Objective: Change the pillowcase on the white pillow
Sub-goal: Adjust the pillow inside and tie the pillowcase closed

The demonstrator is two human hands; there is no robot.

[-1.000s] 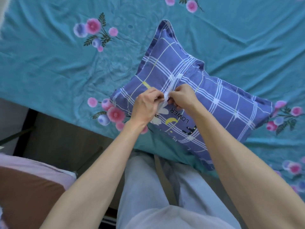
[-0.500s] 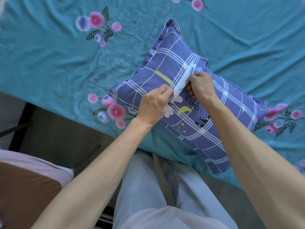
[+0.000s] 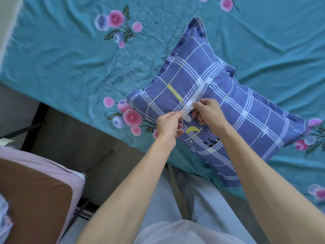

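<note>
I see the pillow (image 3: 219, 110) lying at an angle right of centre in the frame, on the teal flowered bedsheet (image 3: 73, 64). It wears a blue checked pillowcase (image 3: 249, 120) with a darker border. A slit in the pillowcase runs diagonally across the middle of the pillow, and white fabric (image 3: 197, 95) shows through it.

Hand states:
- My left hand (image 3: 168, 126) sits at the lower end of the slit, fingers curled, pinching the pillowcase edge.
- My right hand (image 3: 209, 111) sits just beside it on the other side of the slit, fingers curled, gripping the opposite edge.

At the lower left of the frame I see a pink and brown cushion (image 3: 35, 191).
</note>
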